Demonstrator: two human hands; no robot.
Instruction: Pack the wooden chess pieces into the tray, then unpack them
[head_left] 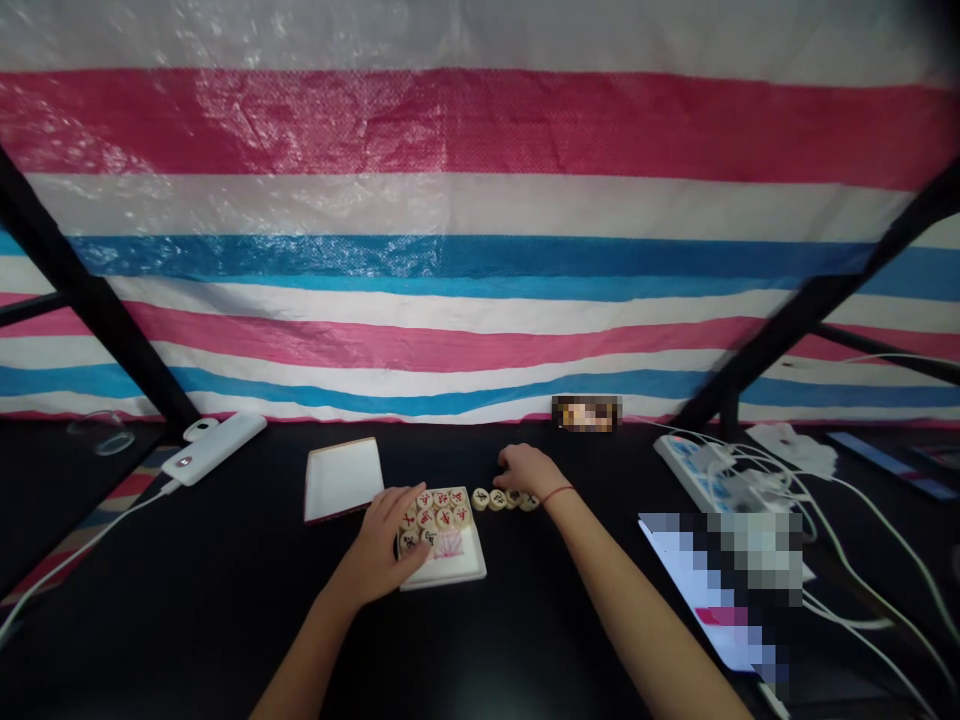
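Observation:
A shallow white box [469,562] holds round wooden Chinese chess pieces [442,517], most with red characters and a couple with black ones. My left hand [386,545] lies over the box's left side, fingers stretched along the far left corner and thumb apart, near a black-marked piece. To the right of the box, a short row of black-marked chess pieces [497,498] rests on the table. My right hand [532,470], a red string at its wrist, is just behind this row with curled fingers. Whatever its fingertips close on is hidden.
A white-lined box lid [345,480] lies left of the box on the black table [435,660]. A white power bank [214,450] with a cable is farther left. At right are a power strip [686,475], tangled white cables and a tablet-like device [697,600]. Striped sheeting [450,330] hangs behind.

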